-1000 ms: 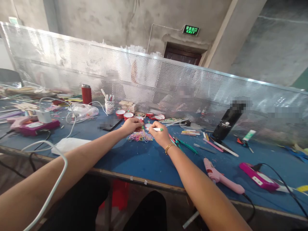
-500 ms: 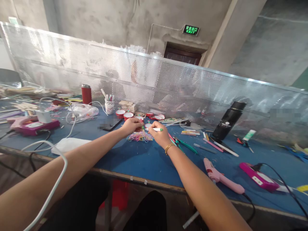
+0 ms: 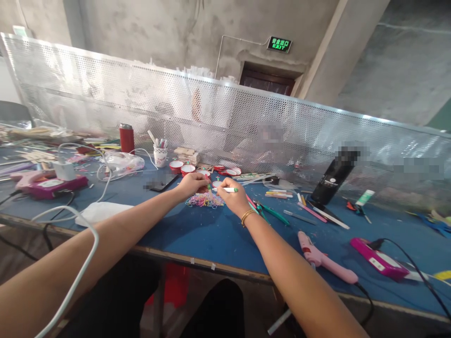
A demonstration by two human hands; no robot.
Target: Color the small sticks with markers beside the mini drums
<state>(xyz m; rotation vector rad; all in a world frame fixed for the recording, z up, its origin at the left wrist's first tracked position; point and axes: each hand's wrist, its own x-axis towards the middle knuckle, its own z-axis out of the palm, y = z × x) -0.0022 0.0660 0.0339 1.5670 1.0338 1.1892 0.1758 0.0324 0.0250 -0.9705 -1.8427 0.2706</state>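
My right hand [image 3: 233,193] is closed around a white marker with a green end [image 3: 230,189], its other end pointing toward my left hand. My left hand [image 3: 193,184] pinches a small piece with green on it [image 3: 209,188], too small to make out fully. The two hands are close together over the blue table. Just below them lies a heap of multicoloured rubber bands [image 3: 204,200]. Behind the hands sit red-rimmed white small dishes [image 3: 188,168], some partly hidden by my fingers.
Green-handled pliers [image 3: 273,213] lie right of my right hand. A pink glue gun [image 3: 326,260] and a magenta power strip [image 3: 378,259] are at the right. A black bottle [image 3: 331,183] leans near the perforated metal screen [image 3: 303,126]. A white cable [image 3: 89,249] crosses my left forearm.
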